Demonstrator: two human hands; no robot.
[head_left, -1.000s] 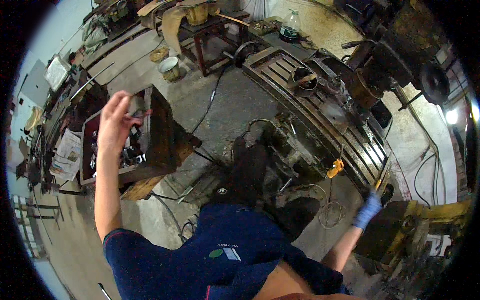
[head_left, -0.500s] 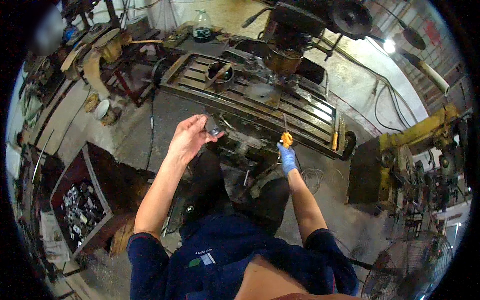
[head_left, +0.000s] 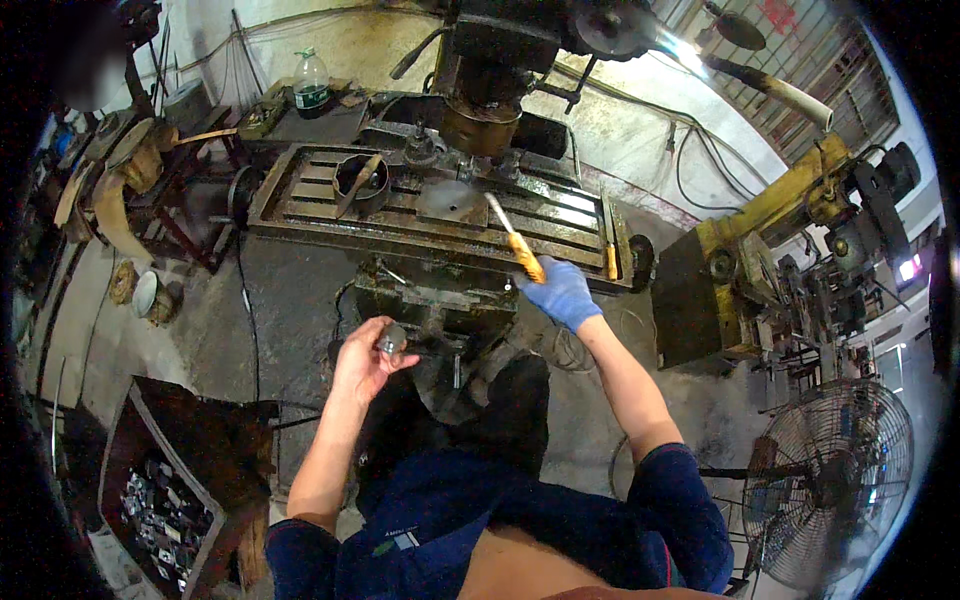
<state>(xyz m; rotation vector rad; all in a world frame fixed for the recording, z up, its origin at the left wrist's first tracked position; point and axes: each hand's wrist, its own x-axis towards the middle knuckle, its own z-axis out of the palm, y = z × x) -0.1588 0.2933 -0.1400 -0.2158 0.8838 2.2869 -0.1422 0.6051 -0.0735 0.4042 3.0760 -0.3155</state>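
Bare left hand: its grip was closed round a small grey metal piece, thumb and fingers at its sides
Small grey metal piece: it sat in the left hand near the dark trousers, well apart from the tool; its exact shape could not be told
Right hand in a blue glove: its grip was wrapped round a slim tool with a yellow handle and a pale straight shaft
Shaft: it slanted toward the dark slotted metal desk; whether it touched could not be told
Desk: it bore a round dark metal pot, a flat grey plate and a second yellow-handled tool
Dropped piece: it might have fallen to the concrete floor if the fingers had loosened, their hold seeming light
Knocked plate: a careless swing could have struck it, the shaft pointing close by
Turning handle: a slack or oily glove might have let it twist
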